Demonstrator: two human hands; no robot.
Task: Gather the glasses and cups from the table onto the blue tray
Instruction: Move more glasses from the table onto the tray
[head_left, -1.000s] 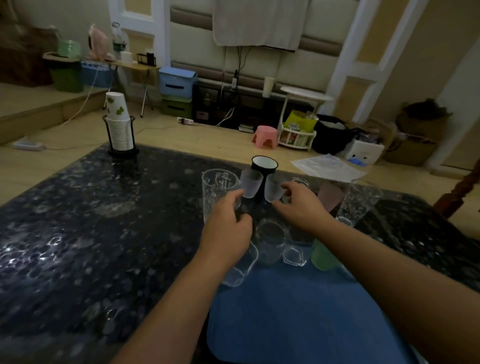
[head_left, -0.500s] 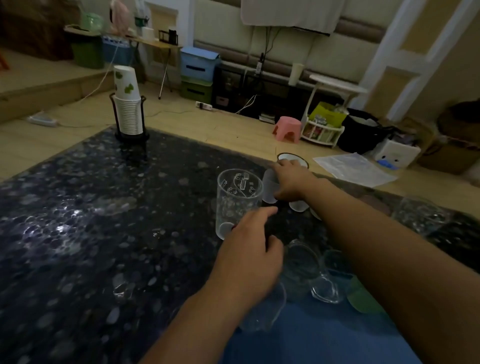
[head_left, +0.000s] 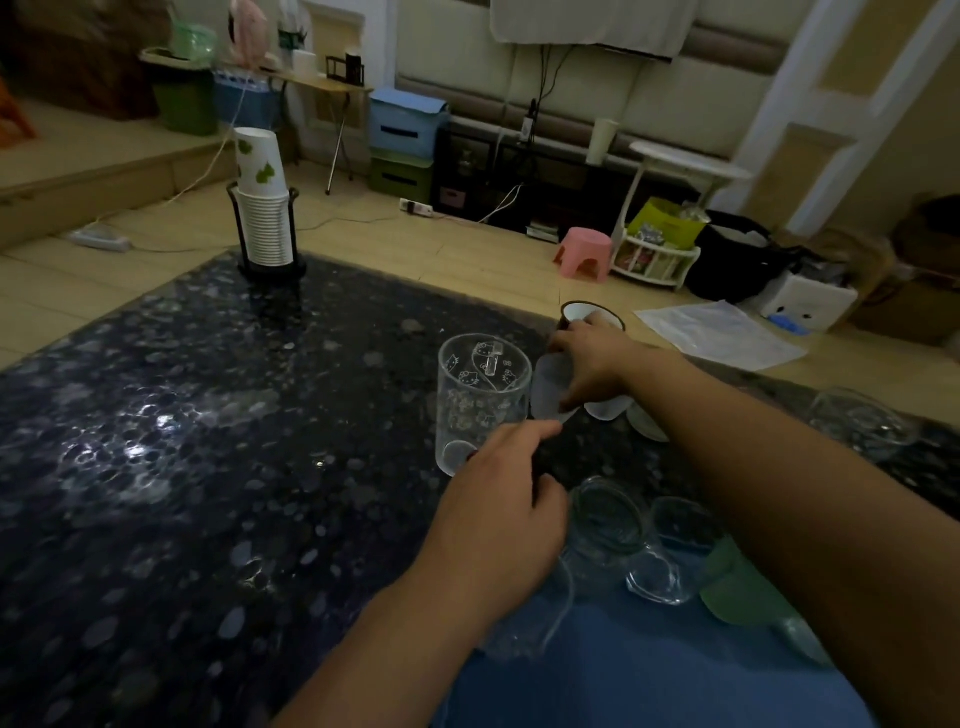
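A tall clear printed glass (head_left: 480, 397) stands on the dark table. My left hand (head_left: 498, 512) hovers at its base, index finger stretched toward it, holding nothing. My right hand (head_left: 587, 364) is closed around a small frosted cup (head_left: 551, 384), in front of a black mug with a white inside (head_left: 584, 313). More frosted cups (head_left: 605, 408) sit under that hand. The blue tray (head_left: 649, 675) lies near me; clear glasses (head_left: 605, 512) and a green cup (head_left: 743, 587) stand at its far edge. Another clear glass (head_left: 860, 423) stands at the right.
A black holder with a stack of paper cups (head_left: 265, 223) stands at the table's far left corner. The dark speckled table (head_left: 182, 467) stretches to the left. Beyond its far edge lie a wooden floor, a pink stool (head_left: 584, 252) and storage boxes.
My right hand has reached farther out and closed on the small frosted cup by the black mug. My left hand stays by the tall glass. The view has moved closer and left.
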